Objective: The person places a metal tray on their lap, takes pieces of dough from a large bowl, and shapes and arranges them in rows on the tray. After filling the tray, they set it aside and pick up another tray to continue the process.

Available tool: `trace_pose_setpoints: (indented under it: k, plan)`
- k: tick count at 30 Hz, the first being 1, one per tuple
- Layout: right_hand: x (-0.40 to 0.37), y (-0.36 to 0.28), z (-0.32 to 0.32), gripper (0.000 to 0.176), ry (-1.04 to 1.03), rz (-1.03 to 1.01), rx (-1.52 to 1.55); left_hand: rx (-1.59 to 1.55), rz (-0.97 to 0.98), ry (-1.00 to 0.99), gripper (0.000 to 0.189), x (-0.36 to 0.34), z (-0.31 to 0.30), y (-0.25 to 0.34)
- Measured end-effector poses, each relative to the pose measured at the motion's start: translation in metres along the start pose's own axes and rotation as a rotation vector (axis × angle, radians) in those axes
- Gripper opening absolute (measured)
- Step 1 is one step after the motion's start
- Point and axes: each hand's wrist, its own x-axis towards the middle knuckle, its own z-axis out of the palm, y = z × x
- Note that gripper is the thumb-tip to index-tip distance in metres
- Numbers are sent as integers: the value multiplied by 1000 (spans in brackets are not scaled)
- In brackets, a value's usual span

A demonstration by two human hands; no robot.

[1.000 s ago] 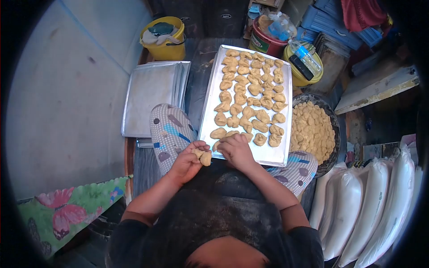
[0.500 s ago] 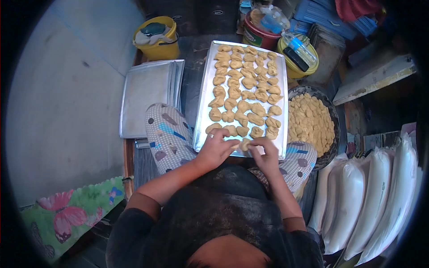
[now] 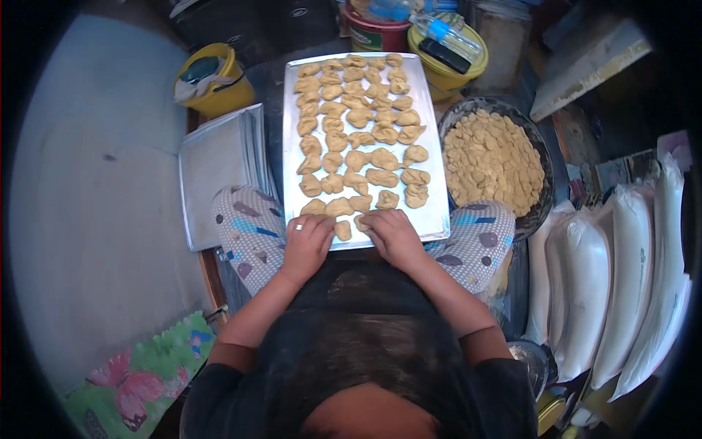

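Note:
A metal tray (image 3: 437, 212) lies across my lap, bearing rows of lumpy yellowish dough pieces (image 3: 384, 158). At its near left corner, my left hand (image 3: 307, 240) rests with bent fingers pressed together; whatever lies under them is hidden. My right hand (image 3: 395, 237) is closed at the near edge, its fingertips on a small dough piece (image 3: 361, 222). Between the two hands sits another single dough piece (image 3: 343, 230), touched by neither.
A black basin (image 3: 542, 197) heaped with dough stands right of the tray. Stacked metal trays (image 3: 219, 168) and a yellow bucket (image 3: 232, 94) are on the left. Another yellow bucket (image 3: 439, 84) holds a bottle and a dark object on top. Filled plastic bags (image 3: 585, 293) line the right.
My hands have moved apart; a dough piece now lies between them on the tray. The left hand has shifted to the near left corner. The whole view has shifted and turned slightly.

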Motion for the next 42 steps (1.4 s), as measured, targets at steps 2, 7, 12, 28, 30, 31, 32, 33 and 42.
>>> trace_pose_setpoints:
  k: [2,7,12,28,30,31,32,33,42]
  plan:
    - [-4,2,-5,30,35,14,-1,8,-82,61,35,5,-5,9]
    - [2,25,-58,32,101,4,-67,57,170,-71,28,9,-6,10]
    - [50,128,-151,30,441,494,-50,104,73,-76,28,18,-1,22]
    - [-60,397,14,35,-106,1292,-311,203,172,-264,42,25,18,13]
    - [-56,392,3,36,-66,1268,-317,186,186,-237,43,25,18,13]
    - [-46,379,-17,37,70,1396,-115,179,180,-241,43,26,18,14]
    - [-38,373,-29,39,213,1512,93,174,178,-237,43,27,18,14]
    - [-61,401,-23,41,98,1479,-145,172,180,-231,44,28,17,14]
    - [-89,430,-5,35,-404,1060,-628,120,168,-241,42,29,12,17]
